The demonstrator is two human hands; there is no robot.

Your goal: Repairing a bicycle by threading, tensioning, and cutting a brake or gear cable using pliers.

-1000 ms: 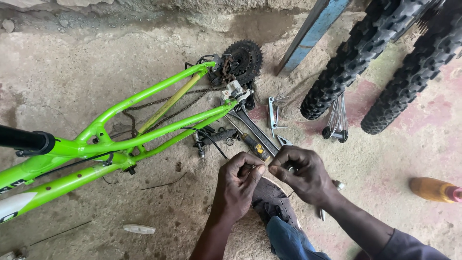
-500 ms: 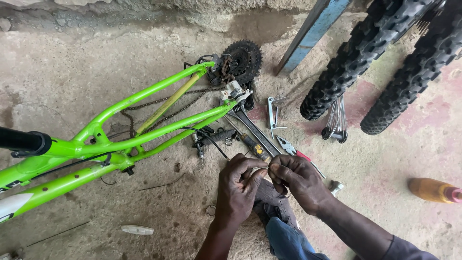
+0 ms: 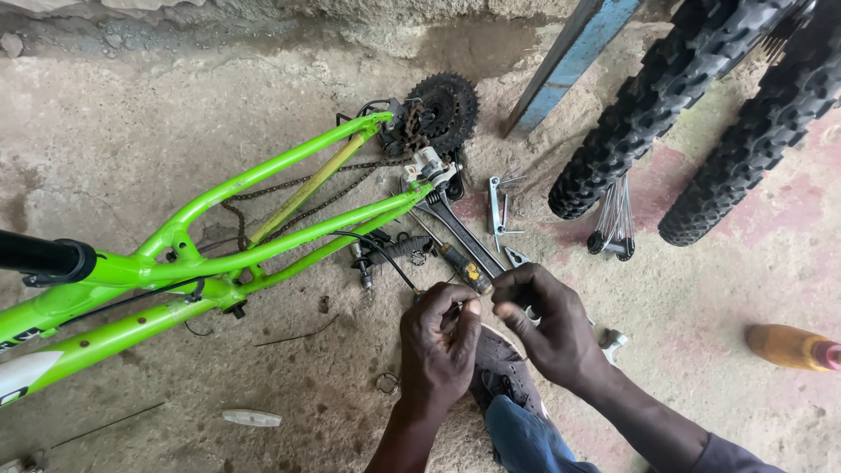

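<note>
While both my hands pinched the thin black cable (image 3: 385, 256), it risked slipping.
My left hand (image 3: 435, 346) and right hand (image 3: 545, 326), close together, gripped its end at six o'clock of the green bike frame (image 3: 263, 219); a loose pinch could fray it.

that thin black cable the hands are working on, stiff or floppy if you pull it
Probably springy rather than limp: the black cable holds a smooth arc off the green frame instead of sagging to the floor. Likely light, since the left hand and right hand pinch it with fingertips only. Its thin end may slip.

Bare forearms (blue trouser leg (image 3: 526, 438))
</note>
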